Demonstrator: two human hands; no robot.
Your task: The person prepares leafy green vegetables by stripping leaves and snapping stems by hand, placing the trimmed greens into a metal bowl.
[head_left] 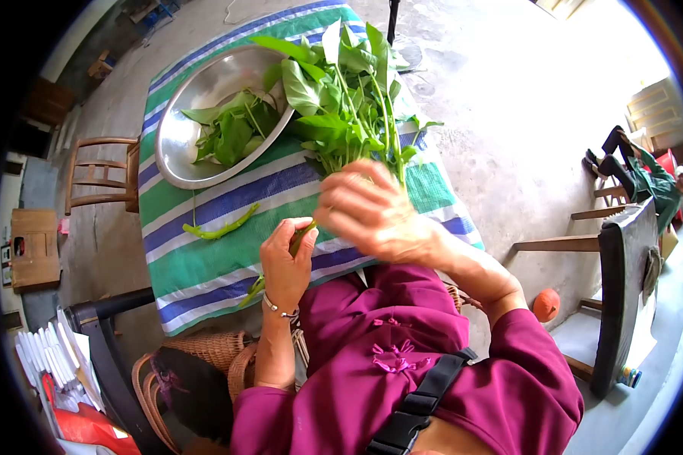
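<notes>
My left hand (287,262) pinches a green stem (302,237) over the near edge of the striped cloth. Beside it on the right, my right hand (368,212) is smeared by motion, so its fingers and anything in them are unclear. It overlaps the lower stems of a big heap of leafy greens (345,98). Left of the heap, a metal bowl (176,144) holds some loose green leaves (231,133). A bent green stem piece (221,227) lies on the cloth below the bowl, and another green piece (254,290) is near the table edge, left of my left wrist.
The table (197,279) has a striped cover. A wooden chair (99,176) stands at its left, a wicker basket (209,349) below my left arm. On the right are a dark-backed chair (618,296), an orange ball-like object (546,305) and a seated person (649,178).
</notes>
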